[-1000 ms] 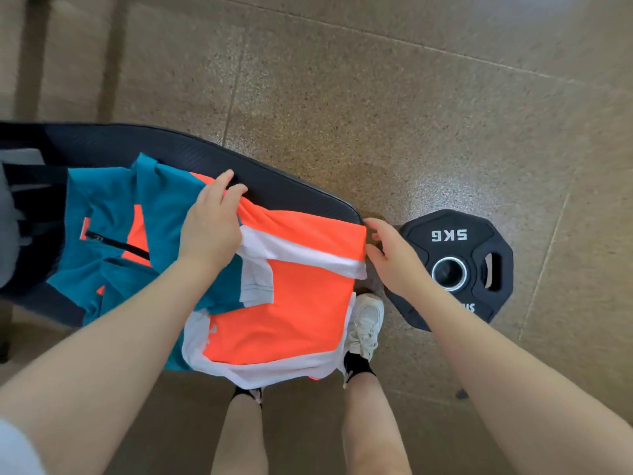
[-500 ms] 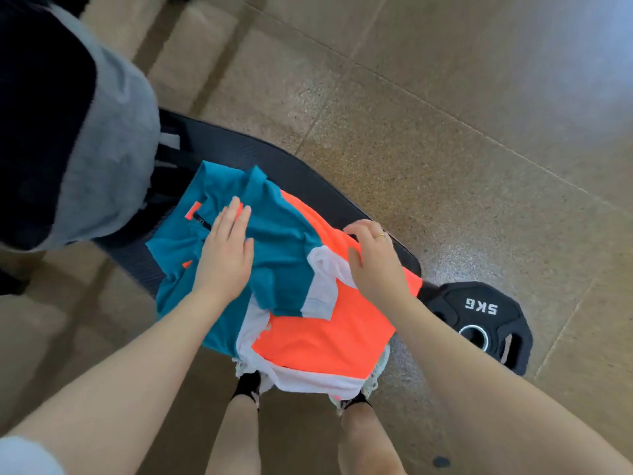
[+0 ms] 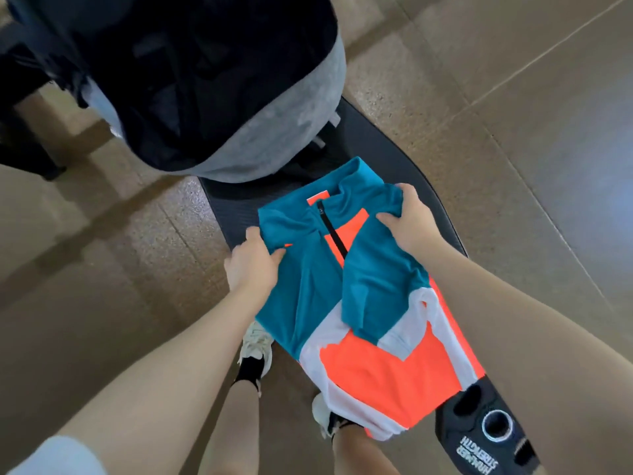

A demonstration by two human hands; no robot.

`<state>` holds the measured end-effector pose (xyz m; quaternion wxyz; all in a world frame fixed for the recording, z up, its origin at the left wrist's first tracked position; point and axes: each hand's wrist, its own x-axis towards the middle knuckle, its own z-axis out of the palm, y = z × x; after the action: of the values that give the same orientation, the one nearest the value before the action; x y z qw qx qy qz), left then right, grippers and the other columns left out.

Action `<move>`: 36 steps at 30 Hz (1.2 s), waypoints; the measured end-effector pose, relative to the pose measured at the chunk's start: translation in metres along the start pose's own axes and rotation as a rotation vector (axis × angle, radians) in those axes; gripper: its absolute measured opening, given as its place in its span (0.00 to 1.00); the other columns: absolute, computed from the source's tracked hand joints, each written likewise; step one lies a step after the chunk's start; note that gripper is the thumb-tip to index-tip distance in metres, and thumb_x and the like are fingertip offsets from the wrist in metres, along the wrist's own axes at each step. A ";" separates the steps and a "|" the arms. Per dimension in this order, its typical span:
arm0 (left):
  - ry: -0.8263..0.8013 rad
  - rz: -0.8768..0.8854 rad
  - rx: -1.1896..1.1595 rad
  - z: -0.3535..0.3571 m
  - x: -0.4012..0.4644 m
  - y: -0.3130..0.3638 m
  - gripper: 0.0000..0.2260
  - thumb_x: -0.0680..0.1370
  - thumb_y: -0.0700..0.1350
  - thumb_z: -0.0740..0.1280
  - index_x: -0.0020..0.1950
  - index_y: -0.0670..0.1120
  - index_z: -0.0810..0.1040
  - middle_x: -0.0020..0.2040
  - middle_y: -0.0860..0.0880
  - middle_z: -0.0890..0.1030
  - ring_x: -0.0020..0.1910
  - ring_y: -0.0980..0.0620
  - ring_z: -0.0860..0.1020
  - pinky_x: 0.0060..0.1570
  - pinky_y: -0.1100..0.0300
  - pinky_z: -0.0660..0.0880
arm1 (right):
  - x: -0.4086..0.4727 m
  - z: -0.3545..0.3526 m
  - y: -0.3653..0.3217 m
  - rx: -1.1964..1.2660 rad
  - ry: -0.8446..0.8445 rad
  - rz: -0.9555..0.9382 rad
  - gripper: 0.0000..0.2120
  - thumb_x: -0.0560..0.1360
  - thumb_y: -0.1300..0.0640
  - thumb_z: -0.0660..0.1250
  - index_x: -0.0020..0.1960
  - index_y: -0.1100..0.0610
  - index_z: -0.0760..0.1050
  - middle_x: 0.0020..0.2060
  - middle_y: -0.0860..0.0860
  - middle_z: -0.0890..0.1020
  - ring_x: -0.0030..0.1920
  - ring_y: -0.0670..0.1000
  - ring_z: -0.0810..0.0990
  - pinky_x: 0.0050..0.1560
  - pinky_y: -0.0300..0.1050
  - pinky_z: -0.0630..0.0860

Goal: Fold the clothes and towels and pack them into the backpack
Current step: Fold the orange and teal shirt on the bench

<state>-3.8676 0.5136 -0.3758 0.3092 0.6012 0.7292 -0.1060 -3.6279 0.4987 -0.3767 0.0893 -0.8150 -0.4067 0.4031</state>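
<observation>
A teal, orange and white zip-neck shirt [image 3: 359, 303] lies on a black padded bench [image 3: 394, 166], both sleeves folded in over its front. My left hand [image 3: 253, 260] grips its left shoulder edge. My right hand [image 3: 407, 217] grips the teal fabric at the right shoulder, near the collar. The black and grey backpack [image 3: 212, 90] stands on the far end of the bench, just beyond the collar, its dark opening facing me. The shirt's orange hem hangs over the near end of the bench.
A black weight plate [image 3: 486, 430] lies on the floor at the lower right, beside the bench. My two feet in white shoes [image 3: 255, 344] stand below the shirt. Brown tiled floor [image 3: 513, 114] surrounds the bench.
Both hands moved from the shirt's middle up to its shoulders and took hold of the fabric. The view swung left and up, bringing the backpack into full sight.
</observation>
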 end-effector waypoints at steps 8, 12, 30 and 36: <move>0.106 0.369 -0.076 -0.039 0.020 0.016 0.11 0.77 0.49 0.64 0.44 0.45 0.64 0.43 0.42 0.76 0.45 0.38 0.75 0.36 0.50 0.68 | 0.032 -0.022 -0.018 0.139 0.190 0.045 0.08 0.78 0.54 0.60 0.55 0.55 0.72 0.42 0.55 0.78 0.22 0.40 0.75 0.41 0.46 0.77; 0.174 0.378 0.022 -0.037 0.025 0.019 0.17 0.75 0.47 0.67 0.60 0.42 0.69 0.55 0.41 0.75 0.52 0.38 0.74 0.44 0.48 0.70 | 0.037 -0.022 -0.029 0.153 0.273 0.066 0.07 0.79 0.56 0.59 0.56 0.55 0.69 0.56 0.57 0.75 0.41 0.52 0.81 0.53 0.52 0.76; -0.196 0.571 0.395 0.031 -0.022 0.042 0.18 0.78 0.59 0.57 0.55 0.44 0.66 0.53 0.46 0.73 0.49 0.43 0.78 0.36 0.54 0.67 | -0.057 0.047 -0.004 -0.165 0.102 -0.094 0.11 0.78 0.52 0.58 0.41 0.58 0.67 0.40 0.54 0.74 0.44 0.58 0.74 0.38 0.46 0.62; -0.217 0.739 0.589 0.049 -0.041 0.045 0.19 0.70 0.58 0.70 0.49 0.44 0.73 0.43 0.47 0.78 0.37 0.46 0.80 0.30 0.60 0.66 | -0.058 0.020 -0.007 0.114 0.319 0.049 0.20 0.78 0.53 0.60 0.31 0.53 0.56 0.25 0.48 0.64 0.29 0.51 0.62 0.35 0.47 0.58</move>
<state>-3.8056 0.4657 -0.3808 0.2171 0.8674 0.3694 -0.2531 -3.6665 0.4571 -0.3525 0.1889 -0.8719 -0.3437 0.2933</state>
